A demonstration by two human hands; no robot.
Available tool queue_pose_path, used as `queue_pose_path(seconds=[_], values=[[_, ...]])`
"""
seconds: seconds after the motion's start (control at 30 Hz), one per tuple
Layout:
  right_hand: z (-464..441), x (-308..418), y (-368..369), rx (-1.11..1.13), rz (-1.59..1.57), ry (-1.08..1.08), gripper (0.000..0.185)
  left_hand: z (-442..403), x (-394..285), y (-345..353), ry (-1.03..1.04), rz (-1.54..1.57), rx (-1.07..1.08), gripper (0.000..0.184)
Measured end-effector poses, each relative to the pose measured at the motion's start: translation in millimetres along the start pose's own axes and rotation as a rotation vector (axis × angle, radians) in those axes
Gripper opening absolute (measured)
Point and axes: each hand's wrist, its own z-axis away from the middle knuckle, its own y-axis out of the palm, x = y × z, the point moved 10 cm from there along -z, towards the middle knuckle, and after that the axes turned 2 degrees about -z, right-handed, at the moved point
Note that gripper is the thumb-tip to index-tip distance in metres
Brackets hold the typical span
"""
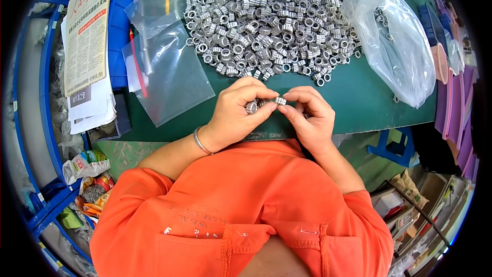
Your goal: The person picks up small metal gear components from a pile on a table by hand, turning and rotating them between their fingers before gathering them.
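Note:
Between the fingertips of both my hands is a small ribbed metal ring [280, 101]. My left hand [233, 105] pinches it from the left and also has more metal rings [251, 106] tucked in its curled fingers. My right hand [313, 118] closes thumb and forefinger on the ring's other side; a bit of metal shows by its curled fingers, too hidden to name. Just beyond my hands, a large heap of the same grey metal rings [271, 18] spreads over the green table [236, 84].
Left of the heap lie clear plastic bags [174, 82], a red pen [138, 66] and a yellow stick [167, 1]. A newspaper [87, 31] rests by a blue bin [119, 36]. At right is a translucent bag [397, 46] with some rings; a blue stool [392, 149] stands below the table.

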Motion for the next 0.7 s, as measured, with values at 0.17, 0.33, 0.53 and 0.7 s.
queue_pose_path(seconds=[0.17, 0.33, 0.53, 0.7], values=[[2, -7, 0, -0.002, -0.025, 0.026, 0.016, 0, 1, 1, -0.005, 0.002, 0.008, 0.015], [1, 0, -1, 0.011, 0.059, 0.0, 0.012, 0, 2, 3, -0.014, 0.024, 0.023, 0.015], [-14, 1, 1, 0.172, 0.489, 0.057, 0.012, 14, 48, 1, -0.544, 0.658, -0.008, 0.008], [-36, 8, 11, 0.068, 0.58, -0.137, 0.015, 11, 48, 2, -0.573, 0.916, -0.077, 0.008]])
